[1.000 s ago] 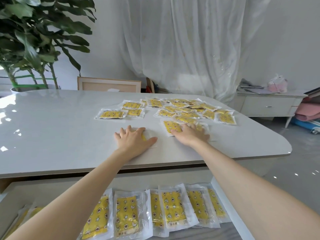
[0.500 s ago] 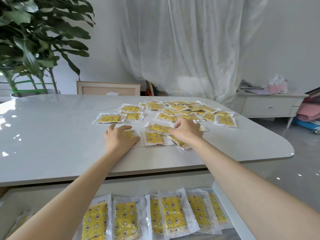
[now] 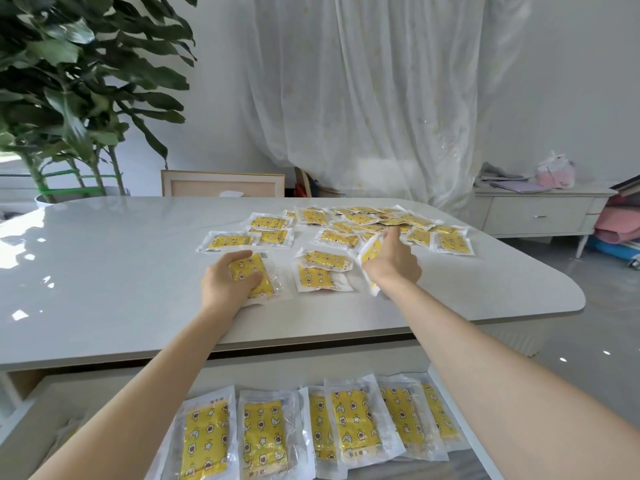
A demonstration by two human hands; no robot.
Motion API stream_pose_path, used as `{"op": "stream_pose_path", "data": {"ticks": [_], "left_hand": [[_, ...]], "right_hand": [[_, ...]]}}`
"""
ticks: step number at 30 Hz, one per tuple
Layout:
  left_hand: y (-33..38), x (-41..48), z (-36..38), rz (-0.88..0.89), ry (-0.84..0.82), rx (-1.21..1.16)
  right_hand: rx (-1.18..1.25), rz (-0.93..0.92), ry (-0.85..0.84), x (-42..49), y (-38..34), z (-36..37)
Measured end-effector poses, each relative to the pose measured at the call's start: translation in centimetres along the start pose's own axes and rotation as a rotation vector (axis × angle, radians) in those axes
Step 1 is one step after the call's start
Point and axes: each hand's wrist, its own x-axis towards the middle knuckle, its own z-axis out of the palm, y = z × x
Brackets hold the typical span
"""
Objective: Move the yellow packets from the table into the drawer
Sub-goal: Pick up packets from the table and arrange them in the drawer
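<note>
Several yellow packets (image 3: 381, 221) in clear wrappers lie scattered on the far half of the white table (image 3: 104, 271). My left hand (image 3: 225, 284) grips one yellow packet (image 3: 258, 277) lying on the tabletop, fingers and thumb curled round its near end. My right hand (image 3: 391, 263) holds another packet (image 3: 370, 252) lifted on edge off the table. Two more packets (image 3: 320, 271) lie between my hands. Below the table's front edge the open drawer (image 3: 69, 396) holds a row of several yellow packets (image 3: 349, 424).
A large potted plant (image 3: 69, 98) stands at the back left. A framed board (image 3: 221, 183) leans behind the table. A white sideboard (image 3: 540, 213) stands at the right by a sheer curtain (image 3: 363, 98). Glossy floor lies to the right.
Both hands moved away from the table's front edge toward the pile. My left hand closed round a packet and my right hand raised one on edge.
</note>
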Motion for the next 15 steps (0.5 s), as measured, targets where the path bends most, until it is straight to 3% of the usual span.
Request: {"op": "stream_pose_path", "data": {"ticks": [3,7,11,15], "left_hand": [[-0.2,-0.1,-0.5,-0.023,0.068,-0.164],[-0.2,-0.4,-0.8,-0.033,0.096,-0.253],[-0.5,-0.5,-0.9,-0.06,0.062,-0.295],[-0.4,-0.1,-0.8,-0.113,0.034,-0.316]], "right_hand": [[0.173,-0.078,0.111,0.0,-1.1,-1.2],[0.662,0.035,-0.148,0.3,-3.1,-1.0],[0.604,-0.067,-0.263,1.4,-4.4,0.7],[0.655,-0.022,-0.298,3.5,-5.2,2.4]]}}
